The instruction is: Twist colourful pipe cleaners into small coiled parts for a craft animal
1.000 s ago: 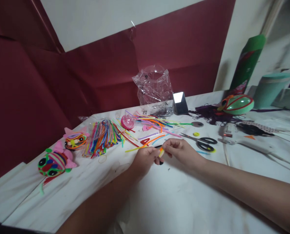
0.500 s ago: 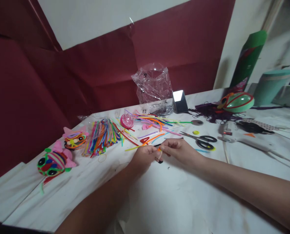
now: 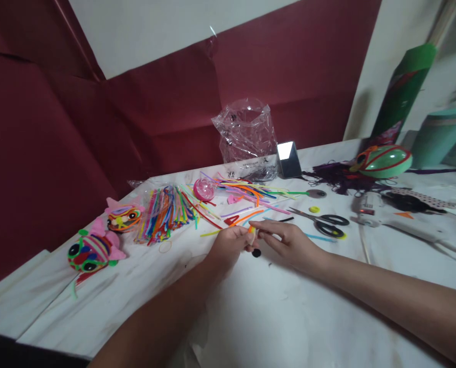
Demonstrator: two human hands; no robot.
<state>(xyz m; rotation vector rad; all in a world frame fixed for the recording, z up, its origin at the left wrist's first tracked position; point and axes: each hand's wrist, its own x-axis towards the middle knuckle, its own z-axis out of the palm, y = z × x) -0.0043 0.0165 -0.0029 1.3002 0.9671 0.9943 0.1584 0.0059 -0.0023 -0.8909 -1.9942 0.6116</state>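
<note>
My left hand (image 3: 228, 248) and my right hand (image 3: 285, 243) meet over the white table (image 3: 274, 317), fingertips pinched together on a small orange and yellow craft piece (image 3: 252, 232). A small black round bit (image 3: 256, 253) lies on the table just below them. Behind the hands lie loose coloured pipe cleaners (image 3: 247, 194) and a bundle of them in a clear bag (image 3: 166, 212). Black-handled scissors (image 3: 325, 223) lie just right of my right hand.
Two finished colourful fish-like figures (image 3: 92, 251) (image 3: 123, 217) sit at the left. A pink ball (image 3: 204, 189), a crumpled clear bag (image 3: 247, 133), a small mirror-like block (image 3: 288, 159), a green ball figure (image 3: 385, 161), a glue gun (image 3: 389, 217) and a teal container (image 3: 438, 135) stand farther back.
The hands have stayed together on the small piece, shifting slightly up and right in the view; my right hand's fingers have stretched out a little. The camera has shifted a bit.
</note>
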